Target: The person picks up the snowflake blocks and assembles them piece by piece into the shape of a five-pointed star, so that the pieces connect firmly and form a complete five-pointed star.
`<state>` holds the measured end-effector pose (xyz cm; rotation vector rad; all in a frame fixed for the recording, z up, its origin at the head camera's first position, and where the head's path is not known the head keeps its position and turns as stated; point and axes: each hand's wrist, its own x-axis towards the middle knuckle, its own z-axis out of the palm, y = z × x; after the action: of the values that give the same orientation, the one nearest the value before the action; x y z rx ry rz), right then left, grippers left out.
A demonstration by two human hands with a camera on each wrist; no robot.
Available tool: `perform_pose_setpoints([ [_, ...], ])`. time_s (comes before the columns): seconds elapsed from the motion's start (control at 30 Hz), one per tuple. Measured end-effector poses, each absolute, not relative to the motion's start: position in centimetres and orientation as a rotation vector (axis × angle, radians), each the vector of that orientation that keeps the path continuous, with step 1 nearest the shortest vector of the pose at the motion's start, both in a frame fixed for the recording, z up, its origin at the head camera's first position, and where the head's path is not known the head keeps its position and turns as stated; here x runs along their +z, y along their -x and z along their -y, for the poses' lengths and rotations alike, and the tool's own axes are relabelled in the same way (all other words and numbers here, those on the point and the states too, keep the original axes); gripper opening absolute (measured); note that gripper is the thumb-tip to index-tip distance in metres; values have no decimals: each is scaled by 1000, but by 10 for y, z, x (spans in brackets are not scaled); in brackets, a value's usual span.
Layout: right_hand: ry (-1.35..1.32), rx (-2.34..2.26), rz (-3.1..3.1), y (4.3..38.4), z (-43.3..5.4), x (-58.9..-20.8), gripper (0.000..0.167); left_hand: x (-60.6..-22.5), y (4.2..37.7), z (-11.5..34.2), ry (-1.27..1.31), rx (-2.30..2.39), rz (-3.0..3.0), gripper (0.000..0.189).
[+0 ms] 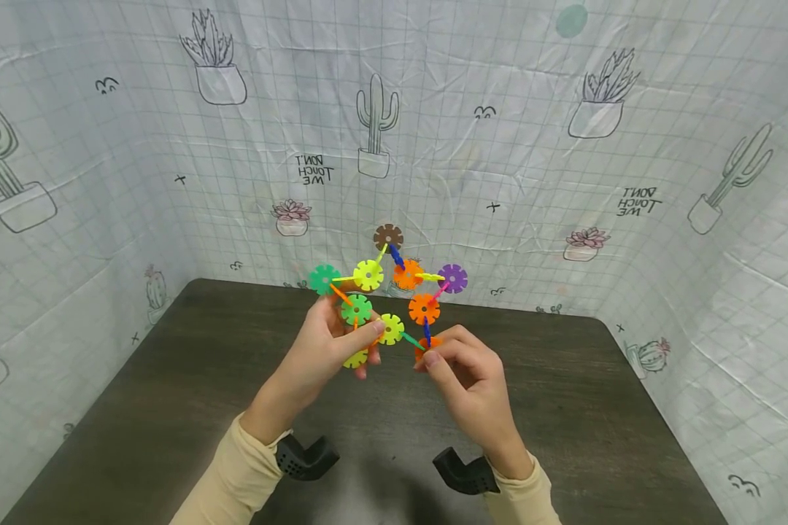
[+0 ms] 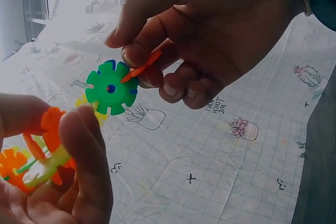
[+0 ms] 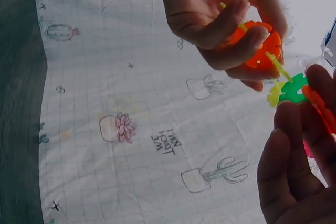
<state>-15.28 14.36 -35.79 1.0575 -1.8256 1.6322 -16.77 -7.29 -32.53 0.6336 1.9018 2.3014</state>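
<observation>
A closed star-like ring of slotted interlocking plastic discs is held above the table, with a brown disc [image 1: 381, 232] at its top and a purple disc [image 1: 460, 281] on the right. My left hand [image 1: 315, 354] grips the ring's lower left, its thumb on a yellow disc [image 1: 394, 335]. With thumb and fingertips my right hand [image 1: 476, 383] pinches an orange disc [image 1: 420, 355] at the lower right, partly hidden by the fingers. In the left wrist view that orange piece meets a green disc [image 2: 102, 95]. The right wrist view shows another orange disc [image 3: 268, 51] under the left fingers.
The dark wooden table [image 1: 171, 379] lies beneath both hands. Behind and along the sides hangs a pale checked cloth [image 1: 433, 168] printed with potted plants. A black curved mount [image 1: 305, 459] sits on the left wrist and another black mount [image 1: 462, 472] on the right.
</observation>
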Motion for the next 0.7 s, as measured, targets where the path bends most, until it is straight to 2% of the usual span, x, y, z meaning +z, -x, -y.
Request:
perform_pose_setpoints([
  [0.17, -1026, 1696, 1829, 150, -143, -359, 12, -326, 168, 72, -646, 2258, -1914, 32],
  [0.37, -744, 2020, 1894, 144, -138, -355, 22, -328, 168, 71, -643, 2288, -1920, 29],
  [0.5, -592, 2174, 1968, 142, -138, -351, 28, -329, 168, 70, -644, 2319, -1905, 35],
  [0.7, -698, 2170, 2065, 146, -144, -348, 37, -327, 168, 70, -629, 2323, -1889, 47],
])
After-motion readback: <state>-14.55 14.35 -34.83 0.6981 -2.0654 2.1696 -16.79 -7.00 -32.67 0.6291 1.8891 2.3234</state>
